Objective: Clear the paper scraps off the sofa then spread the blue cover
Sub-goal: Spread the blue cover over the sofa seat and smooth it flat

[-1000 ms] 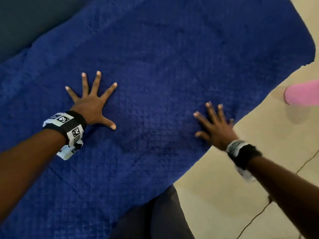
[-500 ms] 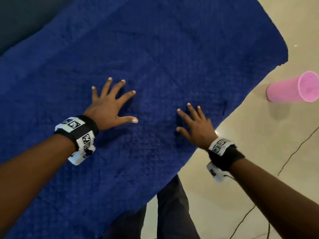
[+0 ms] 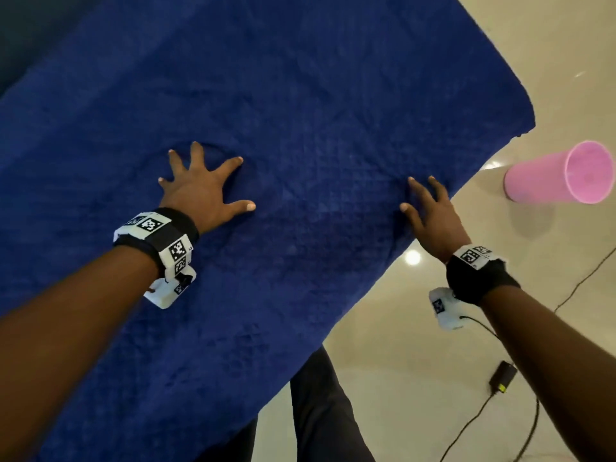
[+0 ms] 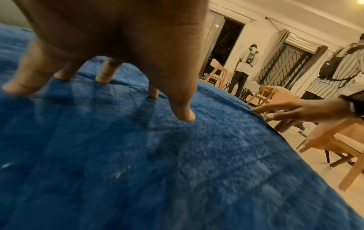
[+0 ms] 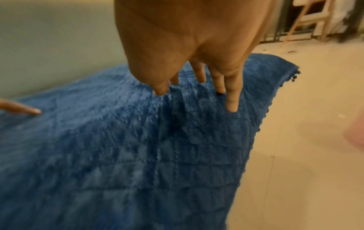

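While both splayed hands, left hand (image 3: 200, 191) and right hand (image 3: 433, 218), press flat, the quilted blue fabric cover (image 3: 316, 111) stretches lengthwise lower-left to upper-right.

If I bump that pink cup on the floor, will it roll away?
Probably yes. The pink cup lies on its side on the smooth, shiny floor, so a bump should roll it. It widens toward its mouth, so it would likely curve. It looks like light plastic, so unlikely to break.
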